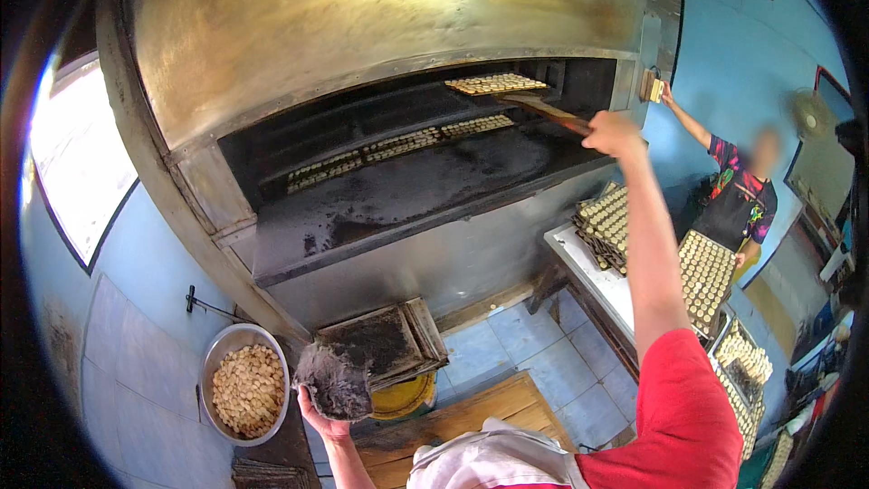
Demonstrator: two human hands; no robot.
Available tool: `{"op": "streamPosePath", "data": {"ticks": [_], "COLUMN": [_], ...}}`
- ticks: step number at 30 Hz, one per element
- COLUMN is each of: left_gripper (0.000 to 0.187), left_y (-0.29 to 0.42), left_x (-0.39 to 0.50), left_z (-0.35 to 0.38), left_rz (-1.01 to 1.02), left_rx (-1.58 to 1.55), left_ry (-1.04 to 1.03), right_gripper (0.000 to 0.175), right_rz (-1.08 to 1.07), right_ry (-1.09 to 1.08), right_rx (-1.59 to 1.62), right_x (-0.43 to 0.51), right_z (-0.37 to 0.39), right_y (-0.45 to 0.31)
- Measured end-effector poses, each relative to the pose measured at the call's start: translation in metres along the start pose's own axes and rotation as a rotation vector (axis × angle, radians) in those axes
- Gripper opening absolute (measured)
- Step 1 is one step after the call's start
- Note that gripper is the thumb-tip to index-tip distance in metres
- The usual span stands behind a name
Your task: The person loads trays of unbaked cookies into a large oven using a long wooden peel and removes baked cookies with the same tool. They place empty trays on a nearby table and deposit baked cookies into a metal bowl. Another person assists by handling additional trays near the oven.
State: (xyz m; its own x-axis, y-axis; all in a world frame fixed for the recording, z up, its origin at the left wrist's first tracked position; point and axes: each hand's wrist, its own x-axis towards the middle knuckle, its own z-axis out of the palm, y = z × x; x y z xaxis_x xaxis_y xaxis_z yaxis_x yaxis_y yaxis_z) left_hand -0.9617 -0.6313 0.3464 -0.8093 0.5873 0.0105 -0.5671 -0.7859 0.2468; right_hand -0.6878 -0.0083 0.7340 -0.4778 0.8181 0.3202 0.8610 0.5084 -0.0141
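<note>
My right hand [614,134] grips the handle of a wooden baker's peel [543,107] that reaches into the oven. A tray of small round biscuits [495,83] sits at the peel's far end, inside the oven mouth. Further back, more trays of biscuits [400,143] stand in a row on the dark oven floor [421,183]. Low in front of me, my left hand [327,415] holds a thick, sooty cloth pad [334,380]. The pad hides part of a stack of blackened baking trays [380,339] just behind it.
A steel bowl of baked biscuits [248,384] stands at the left. On the right, loaded trays [603,224] lie piled on a white-topped table [584,261]. Another person [736,197] holds a biscuit tray [706,276] and touches a wall-mounted box [655,89]. A wooden board [468,414] lies below me.
</note>
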Motion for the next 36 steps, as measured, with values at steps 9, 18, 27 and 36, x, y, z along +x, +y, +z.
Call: {"op": "streamPosePath", "data": {"ticks": [9, 18, 27, 36], "left_gripper": [0.058, 0.057, 0.041, 0.036], "left_y": [-0.121, -0.228, -0.333, -0.297], "left_x": [-0.079, -0.076, 0.123, 0.183], "left_z": [0.018, 0.033, 0.114, 0.192], "left_rz": [-0.082, -0.454, -0.500, -0.174], "left_rx": [0.053, 0.251, 0.188, 0.174], "left_ry": [0.109, 0.071, -0.007, -0.017], "right_gripper": [0.060, 0.062, 0.070, 0.069], "right_rz": [0.133, 0.034, -0.126, 0.078], "right_ry": [0.050, 0.143, 0.162, -0.027], "right_rx": [0.369, 0.376, 0.525, 0.556], "right_x": [-0.005, -0.121, -0.382, -0.573], "right_z": [0.200, 0.227, 0.190, 0.101], "right_y": [0.042, 0.128, 0.188, 0.247]}}
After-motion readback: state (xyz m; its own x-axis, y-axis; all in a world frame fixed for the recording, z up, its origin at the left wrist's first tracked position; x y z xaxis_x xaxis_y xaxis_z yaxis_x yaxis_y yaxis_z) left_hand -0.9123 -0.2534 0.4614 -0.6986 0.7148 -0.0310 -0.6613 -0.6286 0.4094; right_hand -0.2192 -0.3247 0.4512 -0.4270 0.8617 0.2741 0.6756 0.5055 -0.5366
